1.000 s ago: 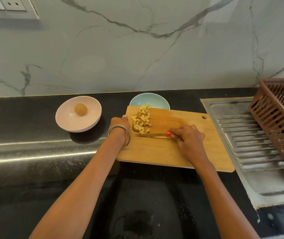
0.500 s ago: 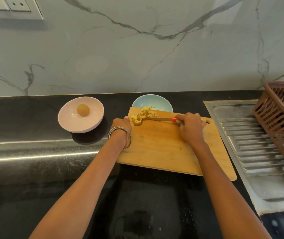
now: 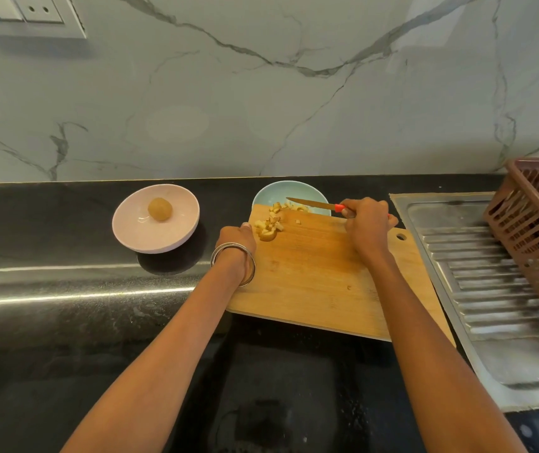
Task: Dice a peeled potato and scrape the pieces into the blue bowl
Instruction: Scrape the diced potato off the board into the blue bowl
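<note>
A grey-veined white marble wall [image 3: 261,93] rises behind a black polished stone counter [image 3: 49,289]. At the right lies a ribbed stainless-steel draining board [image 3: 497,289], with a brown slatted plastic basket [image 3: 536,230] standing on its far right part.

A rectangular light wooden chopping board [image 3: 320,276] lies on the counter just left of the draining board, its far left corner lapping over the near rim of a small round pale blue bowl [image 3: 271,196]. Well to the left stands a round pale pink bowl [image 3: 137,230] with one whole brown ball-shaped potato [image 3: 160,209] in it.

The right hand [image 3: 367,223] is closed round the red handle of a slim steel-bladed kitchen knife [image 3: 310,203]. The knife's long axis runs almost level from right to left; the tip points left and slightly away, over the blue bowl, and the blade hovers above the board's far edge.

The left hand [image 3: 237,238], with thin silver bangles [image 3: 233,264] on the wrist, rests at the board's left edge; its fingers are curled under, and whether they grip the board cannot be told.

Small pale yellow diced potato pieces [image 3: 268,223] lie heaped at the board's far left corner, just right of the left hand, and a few lie at the edge by the blue bowl, under the blade.
</note>
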